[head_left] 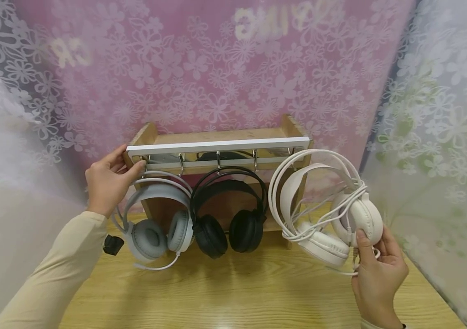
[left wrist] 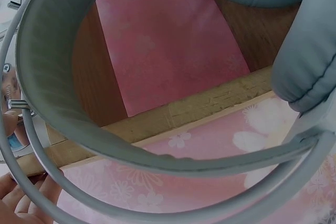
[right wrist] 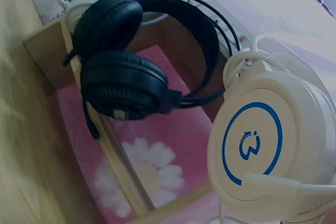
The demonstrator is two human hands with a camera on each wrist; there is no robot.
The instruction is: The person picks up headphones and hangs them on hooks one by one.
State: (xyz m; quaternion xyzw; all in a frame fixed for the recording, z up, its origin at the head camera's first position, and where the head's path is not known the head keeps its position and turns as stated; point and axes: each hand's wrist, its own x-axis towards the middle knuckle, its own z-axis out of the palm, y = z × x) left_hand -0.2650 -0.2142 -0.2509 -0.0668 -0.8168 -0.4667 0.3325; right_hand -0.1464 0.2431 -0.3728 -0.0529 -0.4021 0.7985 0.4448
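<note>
My left hand (head_left: 107, 183) grips the left end of a wooden rack (head_left: 217, 146) with a white front rail, thumb in front near the hook. Just below it, a grey-and-white headset (head_left: 149, 240) hangs by its headband, which fills much of the left wrist view. A black headset (head_left: 210, 235) hangs from the middle hook. My right hand (head_left: 379, 278) holds a white headset (head_left: 364, 217) by an ear cup, its cable wound round it. The white headband overlaps the rack's right end in the head view; whether it touches a hook, I cannot tell. The right wrist view shows a blue-ringed logo on the white ear cup (right wrist: 257, 145).
Several metal hooks (head_left: 255, 160) line the rail. The rack stands on a wood-grain table (head_left: 233, 292), against a pink flowered backdrop (head_left: 217, 82). Pale patterned sheets (head_left: 443, 151) enclose both sides. A small black object (head_left: 112, 245) shows beside the left forearm.
</note>
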